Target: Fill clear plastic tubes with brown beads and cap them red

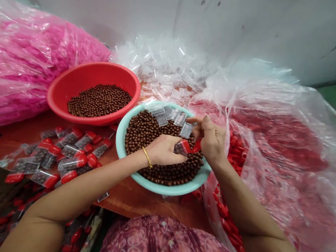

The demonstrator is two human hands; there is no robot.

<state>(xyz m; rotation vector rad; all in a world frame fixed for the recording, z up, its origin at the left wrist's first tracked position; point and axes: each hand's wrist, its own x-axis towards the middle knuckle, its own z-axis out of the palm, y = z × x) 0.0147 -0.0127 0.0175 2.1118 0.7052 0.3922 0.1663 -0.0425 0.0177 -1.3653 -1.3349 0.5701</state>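
Note:
My left hand (165,149), with a gold bangle at the wrist, is closed on a small clear plastic container (182,148) with a red end, held over the light-blue basin (122,146). Dark contents show through its wall. My right hand (212,140) is at the basin's right side, its fingers curled around a red plastic cap (196,146) just right of the container. The basin holds many brown beads (144,133). Several clear empty containers (180,119) lie on the beads near its far right rim.
A red basin (57,102) of brown beads stands behind. Filled, red-capped containers (71,162) are heaped at left. Clear containers (166,65) pile up at the wall. A bag of pink pieces (31,57) is at back left; a plastic bag of red caps (280,141) lies right.

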